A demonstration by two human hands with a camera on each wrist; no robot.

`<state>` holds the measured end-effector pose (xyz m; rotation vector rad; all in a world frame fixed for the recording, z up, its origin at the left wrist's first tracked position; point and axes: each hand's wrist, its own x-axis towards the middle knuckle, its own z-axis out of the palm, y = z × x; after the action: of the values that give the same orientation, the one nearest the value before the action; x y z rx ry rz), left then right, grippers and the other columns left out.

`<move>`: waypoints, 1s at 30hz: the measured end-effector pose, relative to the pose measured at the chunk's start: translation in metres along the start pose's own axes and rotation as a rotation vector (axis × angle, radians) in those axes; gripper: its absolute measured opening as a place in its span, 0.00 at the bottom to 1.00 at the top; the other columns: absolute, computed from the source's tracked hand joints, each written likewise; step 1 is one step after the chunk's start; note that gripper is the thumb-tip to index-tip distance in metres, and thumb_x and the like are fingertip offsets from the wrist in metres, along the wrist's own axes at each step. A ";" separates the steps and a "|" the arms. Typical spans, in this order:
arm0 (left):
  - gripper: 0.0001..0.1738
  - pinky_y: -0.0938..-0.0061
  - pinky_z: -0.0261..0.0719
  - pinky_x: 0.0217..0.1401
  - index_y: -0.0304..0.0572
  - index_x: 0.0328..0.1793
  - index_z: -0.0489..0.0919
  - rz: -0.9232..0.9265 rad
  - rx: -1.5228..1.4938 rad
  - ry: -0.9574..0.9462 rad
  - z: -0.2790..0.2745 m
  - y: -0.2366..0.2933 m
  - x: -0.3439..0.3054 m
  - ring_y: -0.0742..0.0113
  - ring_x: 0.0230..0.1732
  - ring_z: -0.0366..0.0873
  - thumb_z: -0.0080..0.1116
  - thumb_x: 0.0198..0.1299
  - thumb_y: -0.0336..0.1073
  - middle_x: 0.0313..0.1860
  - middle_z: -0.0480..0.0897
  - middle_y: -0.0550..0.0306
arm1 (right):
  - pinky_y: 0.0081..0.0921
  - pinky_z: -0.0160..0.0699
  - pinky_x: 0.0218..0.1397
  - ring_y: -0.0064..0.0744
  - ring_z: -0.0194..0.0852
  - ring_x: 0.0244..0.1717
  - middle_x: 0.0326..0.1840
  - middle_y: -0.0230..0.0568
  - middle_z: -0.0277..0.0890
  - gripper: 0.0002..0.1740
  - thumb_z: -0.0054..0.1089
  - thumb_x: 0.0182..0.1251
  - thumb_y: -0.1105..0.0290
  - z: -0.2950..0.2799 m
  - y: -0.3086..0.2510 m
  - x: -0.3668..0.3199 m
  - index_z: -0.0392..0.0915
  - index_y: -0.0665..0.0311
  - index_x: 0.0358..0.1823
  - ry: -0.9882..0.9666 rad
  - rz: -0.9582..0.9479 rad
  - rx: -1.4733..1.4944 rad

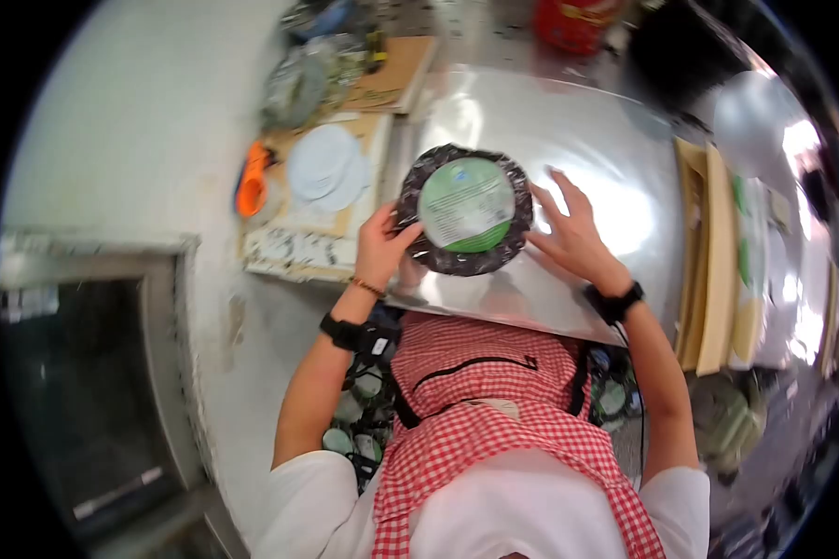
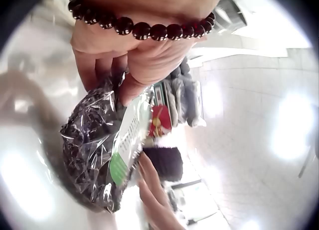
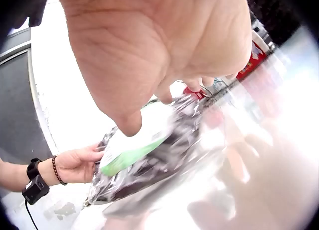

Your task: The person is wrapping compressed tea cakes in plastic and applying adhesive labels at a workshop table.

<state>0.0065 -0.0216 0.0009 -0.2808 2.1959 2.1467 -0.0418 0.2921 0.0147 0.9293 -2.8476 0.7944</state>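
Observation:
A round, dark package (image 1: 464, 263) in crinkled clear plastic is over the shiny metal tabletop (image 1: 555, 298). Its upper face carries a round green and white label (image 1: 466, 205) with printed text. My left hand (image 1: 380, 250) grips the package's left edge, thumb on top near the label and the other fingers partly hidden behind the wrapping. In the left wrist view the package (image 2: 92, 140) stands tilted under that hand. My right hand (image 1: 580, 240) is at the opposite edge, fingers spread and extended, its thumb and fingertips right by the plastic.
To the left, a board holds white paper discs (image 1: 326, 168) beside an orange tape dispenser-like object (image 1: 252, 191). Clear plastic bags (image 1: 298, 84) lie farther back. Upright cardboard pieces (image 1: 704, 252) line the right side. A red container (image 1: 576, 23) stands at the back.

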 end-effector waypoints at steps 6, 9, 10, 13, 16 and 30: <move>0.12 0.77 0.77 0.44 0.36 0.46 0.83 -0.307 0.870 -0.109 -0.226 0.048 -0.183 0.76 0.36 0.77 0.65 0.53 0.25 0.33 0.84 0.60 | 0.46 0.57 0.72 0.56 0.53 0.74 0.77 0.54 0.51 0.32 0.65 0.61 0.64 -0.018 0.018 -0.049 0.67 0.62 0.67 -0.079 0.096 0.027; 0.16 0.70 0.79 0.50 0.44 0.48 0.84 -0.678 0.976 -0.758 -0.276 0.059 -0.245 0.62 0.42 0.84 0.66 0.51 0.30 0.39 0.87 0.56 | 0.46 0.59 0.71 0.56 0.54 0.72 0.75 0.55 0.54 0.31 0.65 0.59 0.65 -0.015 0.020 -0.065 0.69 0.64 0.64 -0.104 0.066 -0.012; 0.16 0.68 0.79 0.49 0.45 0.48 0.85 -0.605 1.047 -0.845 -0.274 0.053 -0.244 0.60 0.42 0.83 0.66 0.51 0.31 0.39 0.87 0.56 | 0.47 0.60 0.70 0.56 0.55 0.72 0.73 0.55 0.56 0.31 0.66 0.57 0.66 -0.015 0.020 -0.066 0.69 0.65 0.63 -0.109 0.031 -0.056; 0.14 0.64 0.79 0.45 0.46 0.46 0.85 -0.450 1.119 -0.559 -0.229 0.040 -0.171 0.56 0.40 0.82 0.67 0.52 0.37 0.37 0.85 0.53 | 0.47 0.61 0.70 0.56 0.58 0.70 0.70 0.55 0.60 0.31 0.66 0.54 0.66 -0.009 0.015 -0.058 0.70 0.67 0.61 -0.172 -0.047 -0.219; 0.08 0.64 0.75 0.43 0.40 0.37 0.83 0.158 1.059 -0.181 -0.165 0.035 -0.035 0.52 0.39 0.78 0.63 0.56 0.36 0.35 0.80 0.50 | 0.45 0.64 0.68 0.55 0.60 0.69 0.69 0.59 0.61 0.33 0.71 0.51 0.67 -0.014 0.008 -0.048 0.70 0.64 0.61 -0.175 -0.030 -0.217; 0.10 0.69 0.79 0.51 0.30 0.40 0.79 0.204 0.703 0.399 -0.134 -0.038 0.114 0.59 0.45 0.79 0.67 0.52 0.25 0.45 0.78 0.53 | 0.39 0.74 0.54 0.53 0.76 0.51 0.50 0.50 0.78 0.13 0.59 0.67 0.66 -0.214 0.200 0.062 0.77 0.66 0.48 0.768 0.224 -0.235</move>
<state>-0.0873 -0.1657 -0.0520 -0.4787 3.1427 1.3177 -0.2298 0.4997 0.1204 0.1955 -2.2954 0.6257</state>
